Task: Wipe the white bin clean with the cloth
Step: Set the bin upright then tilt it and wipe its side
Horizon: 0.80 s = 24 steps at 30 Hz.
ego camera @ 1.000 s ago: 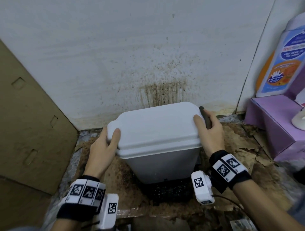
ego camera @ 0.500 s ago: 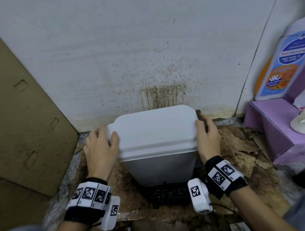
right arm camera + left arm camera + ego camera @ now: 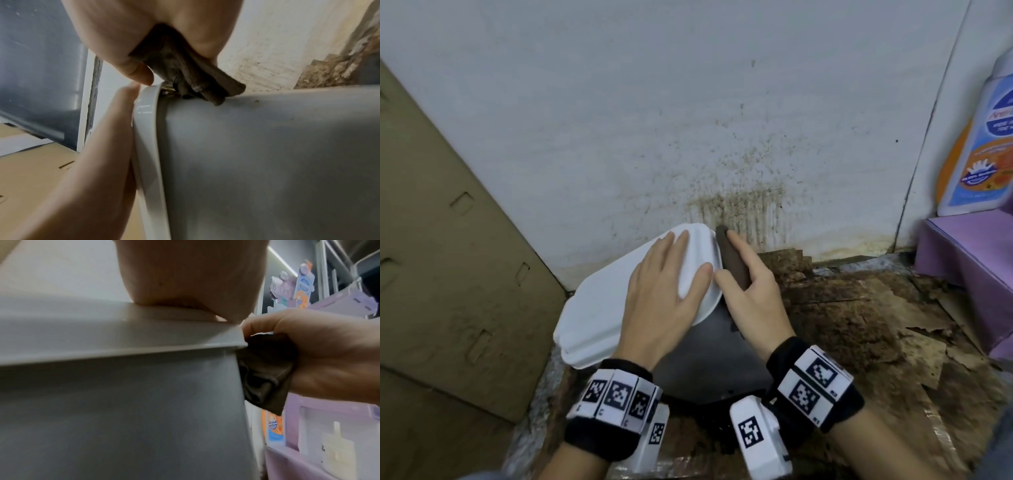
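The white bin leans to the left, its white lid [image 3: 599, 308] facing up-left and its grey side wall [image 3: 705, 359] turned toward me. My left hand [image 3: 671, 274] lies flat on the lid with straight fingers. My right hand [image 3: 750, 291] grips a dark brown cloth [image 3: 732, 260] and holds it against the side wall just below the lid's rim. In the left wrist view the bunched cloth [image 3: 265, 374] sits in the right hand [image 3: 318, 353] beside the bin wall [image 3: 123, 402]. The right wrist view has the cloth [image 3: 185, 78] touching the wall [image 3: 267, 146] next to the lid rim [image 3: 148, 129].
A brown-stained white wall [image 3: 739, 205] stands right behind the bin. A big cardboard sheet [image 3: 448, 274] leans at the left. A purple box [image 3: 969, 274] and a bottle-shaped display [image 3: 983, 154] are at the right. Torn, dirty cardboard [image 3: 859, 325] covers the floor.
The bin, upright before, has tipped to the left. My left hand went from the lid's left edge onto its top. My right hand with the cloth stayed at the lid's right edge.
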Each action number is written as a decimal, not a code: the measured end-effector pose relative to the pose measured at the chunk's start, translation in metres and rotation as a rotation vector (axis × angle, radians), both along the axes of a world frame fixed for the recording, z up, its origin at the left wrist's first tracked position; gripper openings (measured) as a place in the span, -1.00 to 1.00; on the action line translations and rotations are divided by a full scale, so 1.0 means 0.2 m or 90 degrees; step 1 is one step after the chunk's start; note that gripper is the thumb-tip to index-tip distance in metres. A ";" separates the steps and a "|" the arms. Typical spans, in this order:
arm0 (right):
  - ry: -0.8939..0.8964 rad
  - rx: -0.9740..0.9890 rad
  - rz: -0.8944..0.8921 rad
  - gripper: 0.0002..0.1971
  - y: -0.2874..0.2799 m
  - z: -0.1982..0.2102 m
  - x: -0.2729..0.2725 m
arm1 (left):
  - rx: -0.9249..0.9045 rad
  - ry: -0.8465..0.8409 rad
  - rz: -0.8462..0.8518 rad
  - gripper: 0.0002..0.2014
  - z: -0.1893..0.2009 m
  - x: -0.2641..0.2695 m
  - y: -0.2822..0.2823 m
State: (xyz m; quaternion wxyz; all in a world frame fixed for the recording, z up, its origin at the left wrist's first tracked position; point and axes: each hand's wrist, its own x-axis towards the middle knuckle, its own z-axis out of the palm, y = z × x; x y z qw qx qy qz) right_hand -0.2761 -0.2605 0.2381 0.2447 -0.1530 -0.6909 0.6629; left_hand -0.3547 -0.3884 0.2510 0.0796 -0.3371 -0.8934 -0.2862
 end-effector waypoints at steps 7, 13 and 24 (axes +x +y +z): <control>-0.036 -0.078 -0.096 -0.51 -0.02 0.02 -0.04 | 0.032 -0.015 -0.015 -0.28 -0.01 -0.07 -0.11; -0.040 0.048 -0.045 -0.50 -0.10 -0.01 -0.07 | 0.050 -0.009 -0.013 -0.29 -0.02 -0.08 -0.13; -0.082 0.170 0.070 -0.48 -0.26 -0.05 -0.09 | 0.088 -0.020 0.001 -0.35 -0.05 -0.14 -0.22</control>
